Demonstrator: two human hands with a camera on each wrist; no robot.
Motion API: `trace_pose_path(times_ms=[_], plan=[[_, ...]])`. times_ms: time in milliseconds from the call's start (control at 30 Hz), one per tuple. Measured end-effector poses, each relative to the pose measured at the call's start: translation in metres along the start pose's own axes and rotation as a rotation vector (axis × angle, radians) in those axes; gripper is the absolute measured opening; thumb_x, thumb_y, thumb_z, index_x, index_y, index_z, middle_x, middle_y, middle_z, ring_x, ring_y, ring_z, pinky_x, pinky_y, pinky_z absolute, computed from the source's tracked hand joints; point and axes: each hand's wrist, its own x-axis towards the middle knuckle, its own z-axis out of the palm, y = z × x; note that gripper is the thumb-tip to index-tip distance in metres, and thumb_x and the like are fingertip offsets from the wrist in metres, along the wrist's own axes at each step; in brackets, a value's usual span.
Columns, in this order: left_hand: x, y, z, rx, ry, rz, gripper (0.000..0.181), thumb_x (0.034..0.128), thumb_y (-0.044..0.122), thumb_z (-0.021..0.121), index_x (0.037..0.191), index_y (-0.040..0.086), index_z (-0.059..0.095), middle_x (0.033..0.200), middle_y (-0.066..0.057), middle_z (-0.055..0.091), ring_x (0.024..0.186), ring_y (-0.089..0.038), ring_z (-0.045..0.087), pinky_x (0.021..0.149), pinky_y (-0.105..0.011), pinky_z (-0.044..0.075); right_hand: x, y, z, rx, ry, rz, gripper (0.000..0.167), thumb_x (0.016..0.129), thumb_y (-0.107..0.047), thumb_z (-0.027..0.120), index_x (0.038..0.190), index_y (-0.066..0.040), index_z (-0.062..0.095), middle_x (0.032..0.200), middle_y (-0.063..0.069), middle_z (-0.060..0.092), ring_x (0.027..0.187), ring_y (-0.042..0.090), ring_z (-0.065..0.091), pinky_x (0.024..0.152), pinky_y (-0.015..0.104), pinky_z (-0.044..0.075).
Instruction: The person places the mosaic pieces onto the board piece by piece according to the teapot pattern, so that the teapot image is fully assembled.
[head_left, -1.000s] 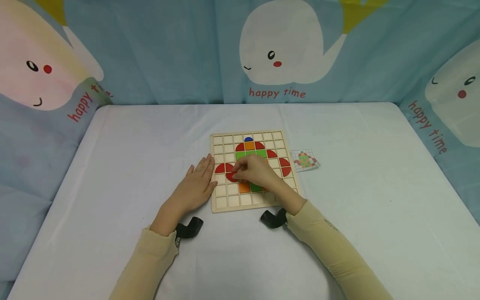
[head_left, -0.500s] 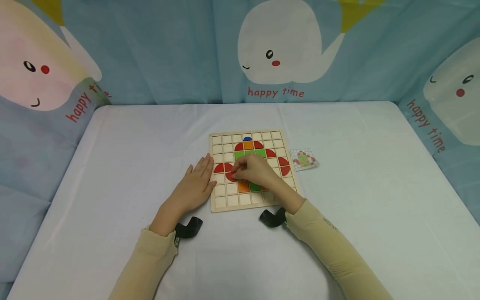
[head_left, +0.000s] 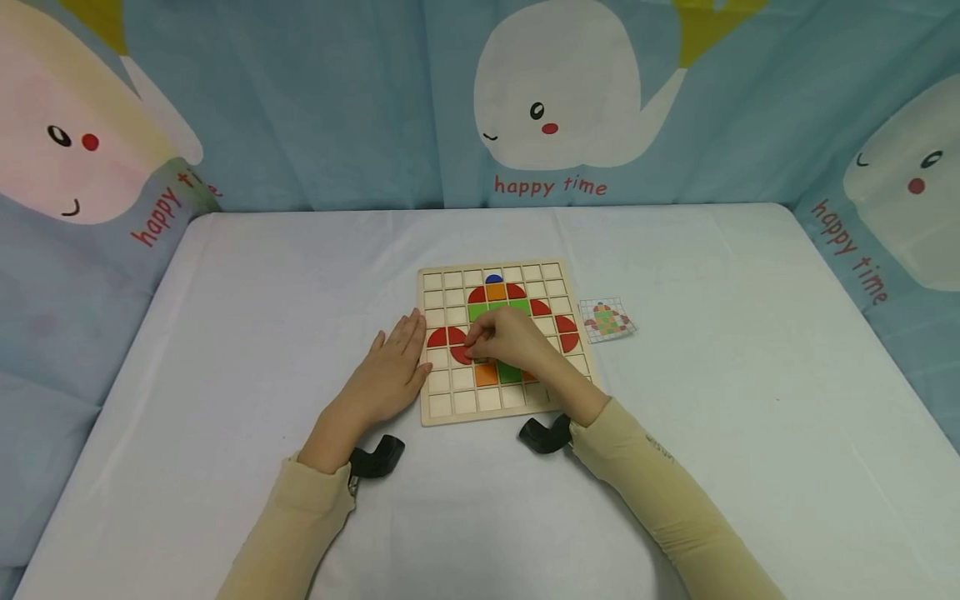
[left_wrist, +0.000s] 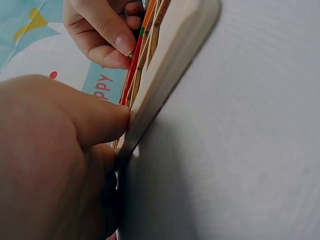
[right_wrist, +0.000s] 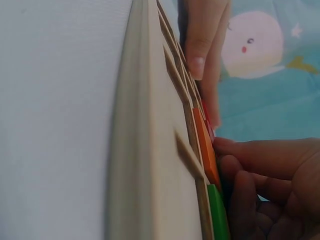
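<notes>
A square wooden grid board lies on the table, with coloured pieces set in its cells. My left hand rests flat at the board's left edge, its fingers extended and touching the frame. Above the board's middle, my right hand has curled fingers, with thumb and index fingertip pinching at a red quarter-circle piece. More red pieces sit just above it. An orange square and a green square lie below the right hand. That hand hides the board's central cells.
A small paper card with a coloured grid pattern lies right of the board. Black wrist-worn parts project inward from both sleeves. A white cloth covers the table, and a blue whale-print curtain stands around it.
Both hands and the board stay in nearly the same places. Only a slight shift of the whole head view shows.
</notes>
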Motion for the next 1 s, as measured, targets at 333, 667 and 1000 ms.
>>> trace_pose_path(times_ms=[333, 667, 1000], plan=[[0.0, -0.001, 0.002, -0.001, 0.003, -0.001, 0.064, 0.1005, 0.026, 0.04, 0.148, -0.006, 0.011, 0.156, -0.018, 0.007, 0.143, -0.033, 0.008, 0.111, -0.054, 0.009, 0.0, 0.001, -0.001, 0.003, -0.031, -0.003, 0.003, 0.08, -0.008, 0.074, 0.081, -0.009, 0.071, 0.071, -0.002, 0.062, 0.062, 0.012, 0.052, 0.057, 0.022, 0.042], [-0.002, -0.001, 0.0, -0.002, 0.002, -0.012, 0.064, 0.1003, 0.026, 0.04, 0.148, -0.006, 0.011, 0.156, -0.018, 0.007, 0.143, -0.033, 0.007, 0.111, -0.054, 0.009, 0.001, 0.0, -0.001, 0.013, -0.05, -0.019, 0.007, 0.079, -0.008, 0.075, 0.082, -0.008, 0.069, 0.065, 0.0, 0.058, 0.06, 0.012, 0.05, 0.057, 0.023, 0.042], [-0.009, -0.003, 0.008, -0.128, -0.02, 0.006, 0.068, 0.0983, 0.025, 0.046, 0.147, -0.007, 0.012, 0.156, -0.019, 0.007, 0.142, -0.035, 0.006, 0.111, -0.055, 0.007, -0.011, 0.018, -0.022, 0.222, -0.114, -0.062, 0.015, 0.085, -0.009, 0.07, 0.097, -0.001, 0.069, 0.082, 0.006, 0.065, 0.074, 0.02, 0.059, 0.067, 0.027, 0.05]])
